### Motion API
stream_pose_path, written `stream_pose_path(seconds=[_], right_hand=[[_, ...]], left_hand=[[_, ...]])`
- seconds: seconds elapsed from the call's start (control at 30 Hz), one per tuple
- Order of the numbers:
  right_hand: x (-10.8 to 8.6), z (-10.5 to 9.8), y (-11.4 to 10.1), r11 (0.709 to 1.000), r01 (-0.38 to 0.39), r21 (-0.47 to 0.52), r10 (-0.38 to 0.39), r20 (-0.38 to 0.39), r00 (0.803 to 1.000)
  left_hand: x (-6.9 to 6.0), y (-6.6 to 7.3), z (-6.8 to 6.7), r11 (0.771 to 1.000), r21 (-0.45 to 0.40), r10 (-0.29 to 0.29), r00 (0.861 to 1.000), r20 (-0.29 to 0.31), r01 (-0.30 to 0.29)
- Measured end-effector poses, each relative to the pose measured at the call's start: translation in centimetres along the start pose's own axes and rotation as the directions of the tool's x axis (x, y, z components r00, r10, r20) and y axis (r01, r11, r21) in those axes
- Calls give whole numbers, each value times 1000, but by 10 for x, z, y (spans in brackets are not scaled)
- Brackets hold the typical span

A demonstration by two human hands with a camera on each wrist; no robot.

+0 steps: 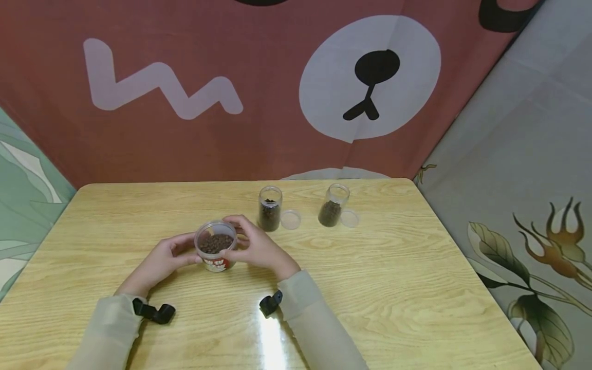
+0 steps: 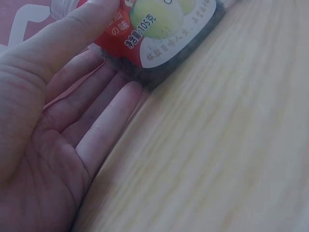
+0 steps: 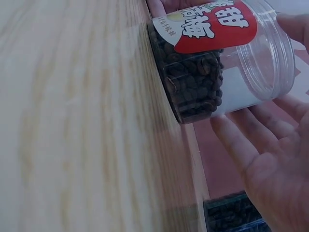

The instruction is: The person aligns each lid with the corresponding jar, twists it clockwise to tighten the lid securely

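Note:
A wide transparent plastic jar (image 1: 217,265) stands on the table, its mouth uncovered. Dark roasted coffee beans (image 3: 190,84) fill its lower part, and a red and white label wraps its side. From the left, my left hand (image 1: 167,261) holds the jar between thumb and fingers. My right hand (image 1: 259,247) grips the opposite side near the rim, thumb at the front and fingers behind. In the left wrist view, the left thumb (image 2: 72,34) lies along the jar's upper side, and the little finger reaches its base.
Behind my right hand stands a narrow jar (image 1: 270,213) of dark contents, uncovered, with a transparent lid (image 1: 290,219) beside it. Farther right is a second uncovered narrow jar (image 1: 331,209), another lid (image 1: 350,218) next to it. A printed cloth (image 1: 268,149) hangs behind the wooden table (image 1: 393,288).

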State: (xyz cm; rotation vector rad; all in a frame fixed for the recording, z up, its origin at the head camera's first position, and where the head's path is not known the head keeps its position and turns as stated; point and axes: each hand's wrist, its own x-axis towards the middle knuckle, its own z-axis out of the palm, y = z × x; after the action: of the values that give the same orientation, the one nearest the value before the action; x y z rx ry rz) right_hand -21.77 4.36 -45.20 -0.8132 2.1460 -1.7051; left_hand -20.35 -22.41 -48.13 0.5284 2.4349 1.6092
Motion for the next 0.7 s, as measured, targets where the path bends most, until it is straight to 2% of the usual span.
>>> stream_pose_path(seconds=[0.23,0.43,0.57,0.7], right_hand=[[1,6,-2,999,-35,30,36,-48,998],[2,8,-3,997,-64,39,67,-78,995],[0,6,-2,997,-76,25,78,-63,995],[-1,1,-2,999,-43,-25,43,-10,999]], left_hand=[[-1,0,-1,1000,14,-17,1000,0,17],[-2,0,-1,1000,14,-1,1000,-10,1],[-1,-1,-1,1000,18,3,1000,-11,-2],[0,-1,0,1000,13,0,1000,-9,0]])
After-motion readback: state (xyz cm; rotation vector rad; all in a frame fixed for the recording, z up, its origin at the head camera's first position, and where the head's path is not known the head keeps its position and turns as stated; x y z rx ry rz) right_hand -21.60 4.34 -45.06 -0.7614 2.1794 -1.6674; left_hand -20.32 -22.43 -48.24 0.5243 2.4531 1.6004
